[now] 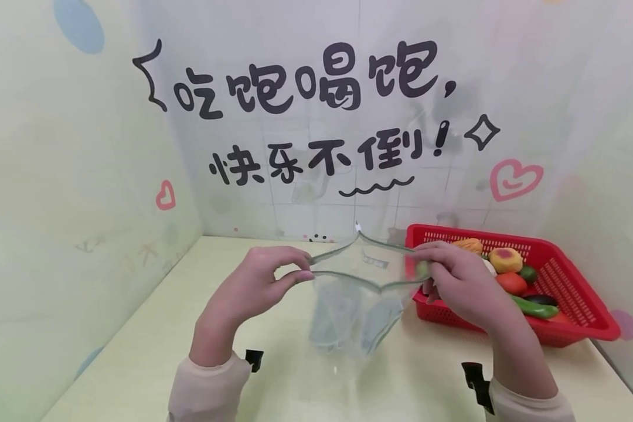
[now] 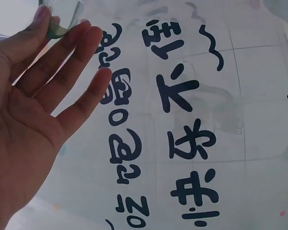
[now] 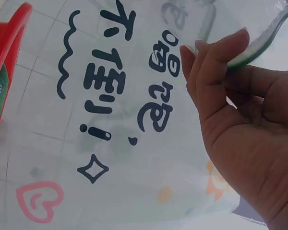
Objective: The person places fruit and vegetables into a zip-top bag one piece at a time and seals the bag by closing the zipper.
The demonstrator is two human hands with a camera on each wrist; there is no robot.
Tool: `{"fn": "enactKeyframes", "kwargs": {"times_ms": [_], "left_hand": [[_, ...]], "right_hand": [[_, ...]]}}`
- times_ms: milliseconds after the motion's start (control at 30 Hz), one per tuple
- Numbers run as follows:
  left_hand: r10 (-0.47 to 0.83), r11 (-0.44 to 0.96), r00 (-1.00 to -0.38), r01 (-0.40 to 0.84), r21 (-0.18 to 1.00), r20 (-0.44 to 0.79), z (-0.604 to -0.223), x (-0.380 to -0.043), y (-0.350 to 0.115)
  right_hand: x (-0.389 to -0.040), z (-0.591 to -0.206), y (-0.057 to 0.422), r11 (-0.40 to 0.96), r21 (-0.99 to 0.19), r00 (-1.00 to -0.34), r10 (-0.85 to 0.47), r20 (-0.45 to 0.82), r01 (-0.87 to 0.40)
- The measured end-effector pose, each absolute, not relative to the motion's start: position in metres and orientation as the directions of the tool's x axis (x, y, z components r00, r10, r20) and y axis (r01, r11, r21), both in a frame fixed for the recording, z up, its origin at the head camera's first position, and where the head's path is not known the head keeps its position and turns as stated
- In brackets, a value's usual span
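Observation:
A clear plastic zip bag with a green-edged mouth hangs above the table between both hands, its mouth spread wide. My left hand pinches the left corner of that mouth between thumb and fingers; in the left wrist view the other fingers extend loosely. At the opposite corner, my right hand grips the edge, and the right wrist view shows the green strip running between thumb and fingers. Pale blue-green patches show on the lower part of the bag. A small printed label shows inside the mouth.
A red plastic basket stands at the right, partly behind my right hand. It holds several vegetables and fruits, among them a green pepper and a tomato. A printed translucent sheet closes off the table's back.

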State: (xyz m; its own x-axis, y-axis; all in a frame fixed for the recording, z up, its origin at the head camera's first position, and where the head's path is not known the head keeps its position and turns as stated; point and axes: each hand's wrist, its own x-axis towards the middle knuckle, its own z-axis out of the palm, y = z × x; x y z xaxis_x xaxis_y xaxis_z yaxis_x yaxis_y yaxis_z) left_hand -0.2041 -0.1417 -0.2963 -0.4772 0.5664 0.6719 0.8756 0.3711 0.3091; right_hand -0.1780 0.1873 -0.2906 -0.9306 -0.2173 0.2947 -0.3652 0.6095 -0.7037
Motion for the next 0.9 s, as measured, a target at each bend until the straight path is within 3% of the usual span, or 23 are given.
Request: {"fn": "enactKeyframes", "kwargs": {"times_ms": [367, 633, 900], "left_hand": [[0.605, 0.253, -0.33, 0.943, 0.218, 0.724, -0.298, -0.206, -0.118], [0.594, 0.239, -0.299, 0.952, 0.19, 0.747, -0.299, -0.206, -0.118], [0.531, 0.278, -0.313, 0.942, 0.187, 0.788, -0.291, -0.206, -0.134]], "right_hand": [[-0.167, -0.286, 0.182, 0.642, -0.629, -0.899, -0.318, 0.301, -0.438], [-0.149, -0.276, 0.198, 0.72, -0.569, -0.916, -0.281, 0.285, -0.398], [-0.145, -0.259, 0.239, 0.789, -0.491, -0.926, -0.264, 0.27, -0.369]]}}
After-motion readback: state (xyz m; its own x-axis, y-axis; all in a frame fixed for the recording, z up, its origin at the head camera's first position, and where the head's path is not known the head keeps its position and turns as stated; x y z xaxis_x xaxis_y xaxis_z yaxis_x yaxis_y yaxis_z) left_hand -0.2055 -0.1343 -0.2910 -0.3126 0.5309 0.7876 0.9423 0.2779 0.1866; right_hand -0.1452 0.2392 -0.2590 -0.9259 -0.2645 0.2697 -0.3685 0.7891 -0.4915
